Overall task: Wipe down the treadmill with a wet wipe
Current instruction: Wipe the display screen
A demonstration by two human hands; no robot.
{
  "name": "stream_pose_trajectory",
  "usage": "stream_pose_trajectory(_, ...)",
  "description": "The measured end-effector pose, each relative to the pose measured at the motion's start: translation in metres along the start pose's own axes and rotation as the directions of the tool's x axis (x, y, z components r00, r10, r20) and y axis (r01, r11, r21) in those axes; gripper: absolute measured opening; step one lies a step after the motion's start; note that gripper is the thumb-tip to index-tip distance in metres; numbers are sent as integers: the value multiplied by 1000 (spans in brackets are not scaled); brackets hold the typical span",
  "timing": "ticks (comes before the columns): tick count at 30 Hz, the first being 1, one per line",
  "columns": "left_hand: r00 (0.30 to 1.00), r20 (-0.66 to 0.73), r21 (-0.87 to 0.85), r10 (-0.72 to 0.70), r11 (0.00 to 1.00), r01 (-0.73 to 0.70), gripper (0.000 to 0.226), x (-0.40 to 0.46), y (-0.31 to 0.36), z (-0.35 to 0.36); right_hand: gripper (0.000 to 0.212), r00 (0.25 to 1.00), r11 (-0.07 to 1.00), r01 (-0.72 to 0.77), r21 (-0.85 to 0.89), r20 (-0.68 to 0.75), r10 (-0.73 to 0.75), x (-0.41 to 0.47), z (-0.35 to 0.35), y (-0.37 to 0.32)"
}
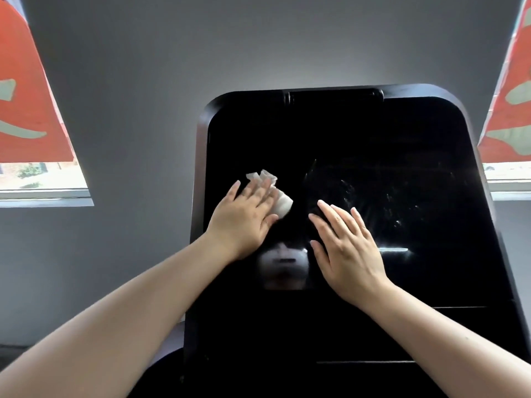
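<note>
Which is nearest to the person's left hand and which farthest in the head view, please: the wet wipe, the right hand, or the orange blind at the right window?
1. Wet wipe: pressed under the left hand, on the console screen.
2. Right hand: beside it, flat on the screen.
3. Orange blind: far right, beyond the console.

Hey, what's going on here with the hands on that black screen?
A person is wiping a treadmill's black screen. The left hand presses a crumpled white wipe flat against the left part of the glass. The right hand lies flat on the screen beside it, with no wipe showing under it. Streaks show on the right half.
</note>
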State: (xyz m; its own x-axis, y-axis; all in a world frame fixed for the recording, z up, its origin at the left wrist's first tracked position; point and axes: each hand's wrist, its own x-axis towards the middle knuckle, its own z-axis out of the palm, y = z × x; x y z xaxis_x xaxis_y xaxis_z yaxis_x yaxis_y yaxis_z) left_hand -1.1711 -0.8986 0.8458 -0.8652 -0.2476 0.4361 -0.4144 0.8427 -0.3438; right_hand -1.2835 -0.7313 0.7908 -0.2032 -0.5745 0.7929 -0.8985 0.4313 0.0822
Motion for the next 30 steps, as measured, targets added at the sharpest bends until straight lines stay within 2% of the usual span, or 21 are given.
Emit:
stream_pose_trajectory(1, 999, -36, -61, -13, 998, 11, 58, -4, 6, 6, 47, 1000, 1000, -16, 11, -9, 16, -1, 1, -1)
stream_pose_trajectory(3, 986, -116, -78, 117, 989, -126, 56, -24, 23, 19, 46, 999, 999, -30, 40, -33, 32, -5, 3, -2)
stream_pose_trajectory(6, 928, -100, -79, 358, 927, -366, 50, -63, 38, 37, 45, 998, 994, 20, 104, -57, -14, -13, 5, -9)
stream_pose_trajectory(8, 898, -156, -131, 411, 893, -431, 45, -77, 33, 37, 45, 996, 981, 78, 175, -45, -71, -22, 5, -19)
stream_pose_trajectory(12, 876, -372, -225, 306, 886, -405, 31, -78, 16, 40, 53, 974, 947, 203, 248, 46, -220, -42, 12, -48)
stream_pose_trajectory(14, 885, -406, -357, 229, 851, -384, 23, -77, 6, 44, 57, 970, 954, 202, 220, 91, -226, -43, 17, -61)
stream_pose_trajectory(17, 906, -383, -476, 182, 801, -362, 31, -75, -8, 37, 55, 977, 978, 150, 144, 133, -169, -35, 23, -79)
stream_pose_trajectory(19, 898, -391, -456, 200, 806, -378, 23, -71, -17, 33, 57, 970, 985, 160, 62, 174, -169, -29, 28, -86)
stream_pose_trajectory(21, 891, -422, -437, 167, 824, -361, 25, -63, -23, 31, 60, 959, 982, 190, -3, 215, -185, -30, 30, -85)
stream_pose_trajectory(26, 862, -505, -373, -39, 911, -178, 35, -32, -30, 38, 54, 922, 939, 332, -87, 238, -304, -40, 16, -50)
stream_pose_trajectory(28, 854, -514, -365, -78, 921, -135, 36, -26, -29, 41, 53, 927, 936, 333, -115, 220, -303, -39, 11, -32)
stream_pose_trajectory(30, 846, -530, -320, -67, 939, -126, 34, -24, -28, 45, 57, 950, 952, 273, -139, 192, -245, -30, 8, -23)
